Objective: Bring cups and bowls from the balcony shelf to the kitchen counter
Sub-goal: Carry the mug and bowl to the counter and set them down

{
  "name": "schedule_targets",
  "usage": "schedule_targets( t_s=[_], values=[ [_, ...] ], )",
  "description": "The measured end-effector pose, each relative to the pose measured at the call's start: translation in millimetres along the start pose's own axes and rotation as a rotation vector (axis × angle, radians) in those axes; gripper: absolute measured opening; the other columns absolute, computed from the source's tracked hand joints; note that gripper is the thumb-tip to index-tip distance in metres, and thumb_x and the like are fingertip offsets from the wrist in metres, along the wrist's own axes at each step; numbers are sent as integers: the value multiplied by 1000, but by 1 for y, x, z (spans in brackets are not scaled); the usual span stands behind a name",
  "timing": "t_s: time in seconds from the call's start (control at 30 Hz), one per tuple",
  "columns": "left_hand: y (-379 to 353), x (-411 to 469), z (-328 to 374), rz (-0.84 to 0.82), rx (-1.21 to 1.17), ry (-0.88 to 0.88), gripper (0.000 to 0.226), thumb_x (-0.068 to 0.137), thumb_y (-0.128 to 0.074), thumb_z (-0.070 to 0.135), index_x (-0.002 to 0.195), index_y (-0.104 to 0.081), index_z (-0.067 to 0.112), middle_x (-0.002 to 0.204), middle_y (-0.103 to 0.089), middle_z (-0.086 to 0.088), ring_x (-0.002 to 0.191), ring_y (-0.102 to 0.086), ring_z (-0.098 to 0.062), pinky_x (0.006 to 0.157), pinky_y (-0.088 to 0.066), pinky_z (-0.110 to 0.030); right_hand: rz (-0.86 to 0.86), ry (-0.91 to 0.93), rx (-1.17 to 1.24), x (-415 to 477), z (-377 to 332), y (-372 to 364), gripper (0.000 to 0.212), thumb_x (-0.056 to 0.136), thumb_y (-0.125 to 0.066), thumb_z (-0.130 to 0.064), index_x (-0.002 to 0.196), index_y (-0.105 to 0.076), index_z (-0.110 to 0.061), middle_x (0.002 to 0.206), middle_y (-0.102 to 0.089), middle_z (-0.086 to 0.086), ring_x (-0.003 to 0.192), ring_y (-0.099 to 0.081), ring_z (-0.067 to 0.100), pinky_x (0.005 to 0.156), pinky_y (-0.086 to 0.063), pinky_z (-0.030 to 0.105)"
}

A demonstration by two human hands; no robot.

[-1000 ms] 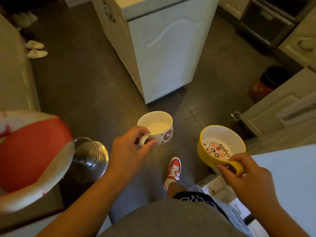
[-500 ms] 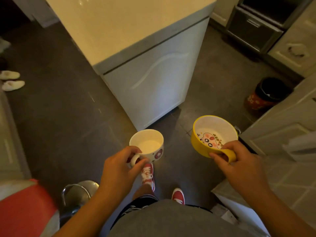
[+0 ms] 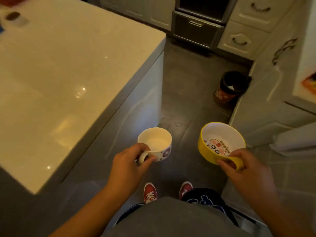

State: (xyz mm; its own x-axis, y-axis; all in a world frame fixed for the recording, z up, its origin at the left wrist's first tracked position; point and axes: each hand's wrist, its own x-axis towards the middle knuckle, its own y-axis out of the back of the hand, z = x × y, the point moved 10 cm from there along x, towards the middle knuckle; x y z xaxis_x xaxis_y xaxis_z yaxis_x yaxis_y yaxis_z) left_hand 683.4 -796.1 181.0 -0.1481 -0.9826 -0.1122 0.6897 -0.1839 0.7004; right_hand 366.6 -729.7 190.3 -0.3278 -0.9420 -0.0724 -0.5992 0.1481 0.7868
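Observation:
My left hand (image 3: 127,166) grips the handle of a white cup (image 3: 156,142) with a round red print on its side, held upright over the floor. My right hand (image 3: 246,170) grips the handle of a yellow bowl (image 3: 220,142) that is white inside with a cartoon drawing. Both vessels look empty. The pale kitchen counter (image 3: 65,79) fills the left of the view, its near corner just left of the cup.
White cabinets (image 3: 266,93) with drawers line the right side and back. A dark oven front (image 3: 198,26) is at the top. A black-lined red bin (image 3: 230,88) stands on the grey floor ahead. Small blurred items (image 3: 15,17) sit on the counter's far left.
I have walked forward: the counter now fills the left of the view and the red stool and shoes on the floor are out of sight. Both hands still hold cup and bowl.

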Motion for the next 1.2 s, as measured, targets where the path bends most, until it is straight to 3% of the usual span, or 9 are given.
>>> schedule_targets(
  t_s=[0.17, 0.23, 0.33, 0.4, 0.47, 0.57, 0.73, 0.93, 1.2],
  values=[
    [-44, 95, 63, -85, -6, -118, 20, 76, -81, 26, 86, -64, 28, 80, -65, 13, 66, -60, -3, 58, -48, -7, 42, -222, 68, 30, 53, 24, 33, 62, -62, -66, 85, -52, -45, 61, -60, -19, 51, -58, 1, 38, -40, 12],
    [-65, 133, 89, -98, -10, -146, 18, 76, -82, 24, 88, -68, 20, 79, -67, 8, 67, -60, -4, 60, -49, -13, 27, -301, 133, 49, 81, 27, 27, 68, -73, -53, 85, -51, -54, 65, -62, -19, 57, -60, 2, 40, -41, 13],
    [-93, 187, 127, -87, -50, -148, 21, 75, -83, 21, 91, -70, 16, 75, -63, 14, 73, -60, 9, 66, -48, -11, -15, -326, 173, 90, 114, 36, 34, 71, -79, -39, 84, -52, -54, 72, -65, -21, 67, -60, 3, 49, -45, 19],
    [-107, 216, 151, -76, -34, -160, 24, 75, -83, 20, 94, -71, 14, 77, -64, 12, 70, -60, 3, 64, -49, -15, -6, -342, 209, 122, 132, 50, 35, 70, -81, -35, 84, -54, -51, 84, -63, -36, 70, -60, 1, 52, -44, 19],
    [-119, 241, 168, -64, -14, -151, 25, 75, -82, 22, 96, -71, 14, 80, -65, 11, 69, -61, -1, 64, -50, -14, 10, -322, 185, 156, 144, 68, 32, 68, -81, -37, 83, -55, -47, 83, -63, -34, 70, -60, 0, 52, -44, 20],
    [-128, 268, 180, -65, -17, -119, 25, 76, -82, 24, 96, -69, 19, 80, -64, 15, 69, -60, 7, 63, -48, -4, 48, -252, 120, 211, 144, 93, 32, 64, -81, -41, 77, -53, -49, 62, -60, -24, 63, -57, -2, 50, -42, 18],
    [-130, 312, 185, -32, 29, -41, 26, 76, -80, 28, 98, -68, 24, 85, -65, 15, 74, -57, 11, 63, -42, -3, 26, -155, 71, 315, 131, 106, 30, 68, -81, -40, 75, -52, -38, 67, -54, -26, 65, -59, 12, 51, -50, 27],
    [-125, 386, 175, 15, 42, 40, 29, 73, -81, 31, 91, -60, 37, 78, -57, 30, 70, -61, 8, 55, -45, -4, 14, 17, 63, 441, 86, 98, 31, 68, -81, -37, 80, -53, -35, 71, -58, -11, 64, -58, 15, 49, -43, 18],
    [-121, 530, 169, 78, -36, 74, 29, 73, -80, 33, 86, -57, 44, 77, -59, 30, 74, -64, 0, 60, -48, -14, -68, 38, 18, 590, 54, 81, 30, 69, -79, -44, 79, -51, -39, 72, -58, -18, 67, -59, 10, 49, -37, 14]
  ],
)
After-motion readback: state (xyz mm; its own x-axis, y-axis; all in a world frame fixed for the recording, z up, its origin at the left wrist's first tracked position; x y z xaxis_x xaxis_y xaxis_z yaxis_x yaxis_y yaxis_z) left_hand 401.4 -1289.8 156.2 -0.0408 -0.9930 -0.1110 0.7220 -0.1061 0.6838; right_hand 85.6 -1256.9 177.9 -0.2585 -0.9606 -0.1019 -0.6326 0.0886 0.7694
